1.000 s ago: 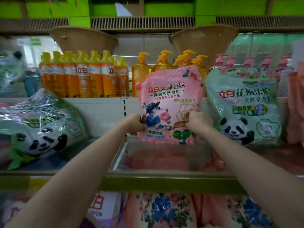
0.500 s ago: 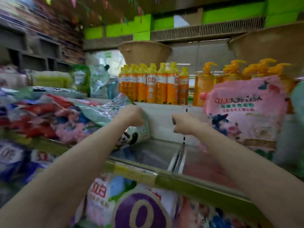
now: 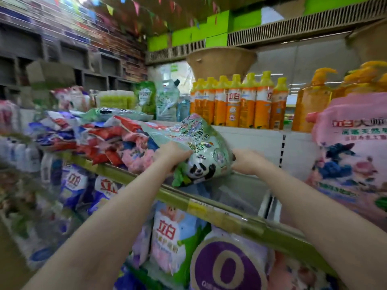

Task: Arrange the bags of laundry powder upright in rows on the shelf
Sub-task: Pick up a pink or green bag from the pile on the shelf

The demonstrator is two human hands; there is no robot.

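A glossy pale-green plastic laundry powder bag with a panda print (image 3: 201, 151) lies tilted over the green-edged shop shelf (image 3: 211, 208), held at both sides. The left hand (image 3: 173, 152) grips its left edge, fingers curled; the right hand (image 3: 246, 161) clasps its right edge. A pink flowered bag (image 3: 351, 155) stands upright well to the right.

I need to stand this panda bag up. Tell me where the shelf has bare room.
Bare shelf floor lies just below and right of the green panda bag held by the left hand and right hand, bordered by the upright pink bag on the right. Left is crowded: a heap of lying bags.
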